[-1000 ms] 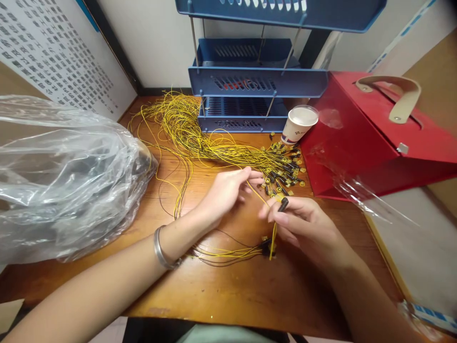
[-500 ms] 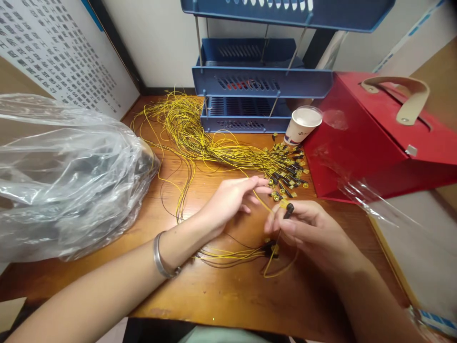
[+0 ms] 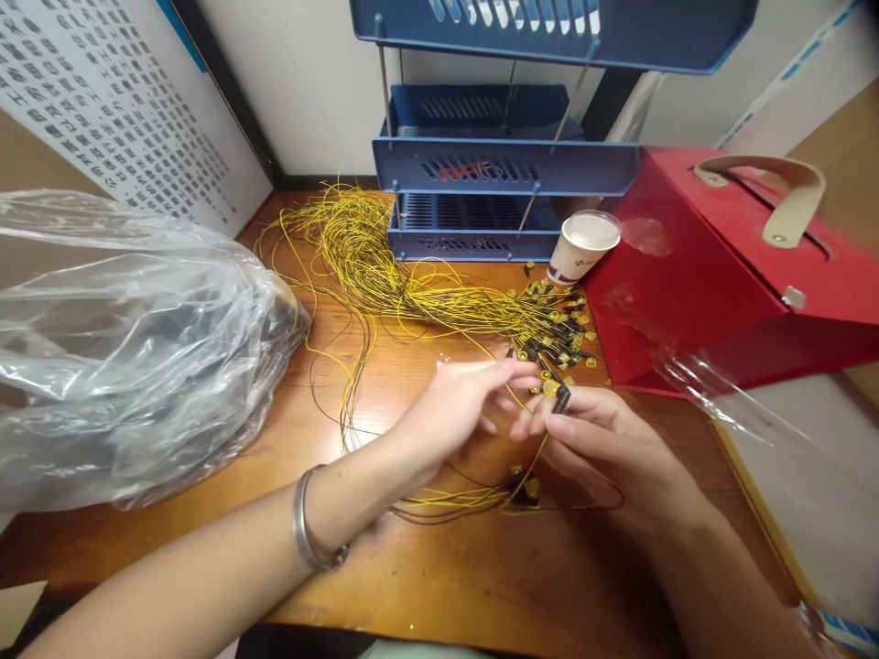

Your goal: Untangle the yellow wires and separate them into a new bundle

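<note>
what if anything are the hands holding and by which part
The right hand holds a plug by its black body; whether the left hand grips a wire is unclear.

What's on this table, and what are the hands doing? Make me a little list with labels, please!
Right hand: pinching a black plug with a yellow tip
Left hand: fingers by a yellow wire; grip unclear
Big bundle: yellow and dark wires, many plugs at one end
Small bundle: more wires, nearer the person
Left side: clear plastic bag
Back: blue tray rack
Right side: red box, paper cup beside it
</note>
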A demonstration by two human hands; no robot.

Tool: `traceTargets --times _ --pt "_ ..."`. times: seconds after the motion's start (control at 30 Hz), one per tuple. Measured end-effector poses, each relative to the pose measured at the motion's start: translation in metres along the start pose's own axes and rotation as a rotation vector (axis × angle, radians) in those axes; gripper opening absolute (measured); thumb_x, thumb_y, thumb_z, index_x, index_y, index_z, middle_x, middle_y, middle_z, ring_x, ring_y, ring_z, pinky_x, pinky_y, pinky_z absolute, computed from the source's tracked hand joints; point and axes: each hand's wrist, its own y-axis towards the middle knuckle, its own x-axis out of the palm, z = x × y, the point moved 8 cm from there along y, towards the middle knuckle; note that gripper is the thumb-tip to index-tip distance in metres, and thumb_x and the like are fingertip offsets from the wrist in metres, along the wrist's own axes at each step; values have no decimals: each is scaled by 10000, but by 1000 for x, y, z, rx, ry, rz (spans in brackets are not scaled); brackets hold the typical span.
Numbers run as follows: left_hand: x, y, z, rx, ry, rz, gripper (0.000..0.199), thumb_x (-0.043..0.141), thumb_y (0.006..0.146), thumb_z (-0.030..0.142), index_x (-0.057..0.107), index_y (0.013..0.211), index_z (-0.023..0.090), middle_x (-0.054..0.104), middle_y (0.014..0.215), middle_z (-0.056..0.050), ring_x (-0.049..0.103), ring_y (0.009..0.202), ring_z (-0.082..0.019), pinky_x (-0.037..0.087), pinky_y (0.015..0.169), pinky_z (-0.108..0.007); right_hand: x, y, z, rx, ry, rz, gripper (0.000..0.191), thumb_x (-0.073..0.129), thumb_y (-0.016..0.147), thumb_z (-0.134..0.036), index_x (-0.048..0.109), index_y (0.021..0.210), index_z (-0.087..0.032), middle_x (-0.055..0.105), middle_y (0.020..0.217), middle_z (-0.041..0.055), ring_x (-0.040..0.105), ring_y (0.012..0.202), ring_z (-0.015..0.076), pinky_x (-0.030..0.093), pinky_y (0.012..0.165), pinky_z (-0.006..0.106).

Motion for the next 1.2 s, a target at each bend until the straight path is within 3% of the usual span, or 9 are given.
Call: traceTargets --times 0.13,0.33,0.57,0.7,0.8,0.9,1.0,1.1,1.2 --pt "18 -7 5 41 53 -112 449 543 996 362 605 605 151 509 579 9 436 591 -110 352 611 -260 -4 1 -4 -59 12 39 244 775 835 -462 812 781 -227 736 790 76 671 776 240 541 719 360" --pt "-10 2 -3 -62 -46 87 283 549 989 341 741 1100 166 728 1136 -94 609 863 -154 419 660 -239 -5 -2 1 6 -48 -12 369 794 789 -557 784 728 -193 661 621 58 571 563 188 468 528 317" --pt "25 -16 3 21 24 -121 444 547 983 381 527 607 146 409 583 29 373 586 -97 320 597 -228 0 -3 5 13 107 18 306 777 852 -483 808 835 -179 541 551 11 526 559 155 477 581 299" --pt "6 -5 -7 -53 -46 -19 355 551 979 447 748 1031 157 715 1002 -65 571 790 -141 400 669 -249 2 -4 7 14 93 -40 316 816 811 -488 802 777 -173 484 518 -7 465 529 137 408 516 269" --pt "-3 1 -9 -49 -71 28 357 552 970 422 756 1115 167 703 1239 -90 608 948 -180 425 716 -267 5 -3 6 13 96 -105 327 826 796 -498 810 781 -171 437 491 -29 368 473 104 310 450 243" --pt "3 -3 -5 1 -44 -2 297 549 959 364 756 993 153 724 977 -62 588 850 -163 403 700 -262 7 -2 1 0 130 -120 260 796 842 -452 823 837 -193 460 531 -35 290 453 69 218 425 222" --pt "19 -14 4 91 79 -87 347 513 963 300 588 658 152 482 621 24 416 641 -115 317 644 -256 8 -3 -2 -16 151 -116 193 757 889 -401 819 871 -219 426 527 -53 259 450 58 177 416 206" --pt "28 -23 14 180 169 -151 385 462 968 220 411 590 170 359 608 42 338 633 -110 286 650 -258 9 -5 -1 6 146 -141 205 740 908 -410 809 883 -218 305 491 -83 203 434 54 126 409 206" --pt "23 -25 21 226 235 -119 377 442 1002 241 492 636 165 457 659 31 427 690 -117 336 713 -253 2 -4 2 8 89 -72 244 747 900 -429 806 880 -193 347 489 -74 257 454 59 163 449 223"
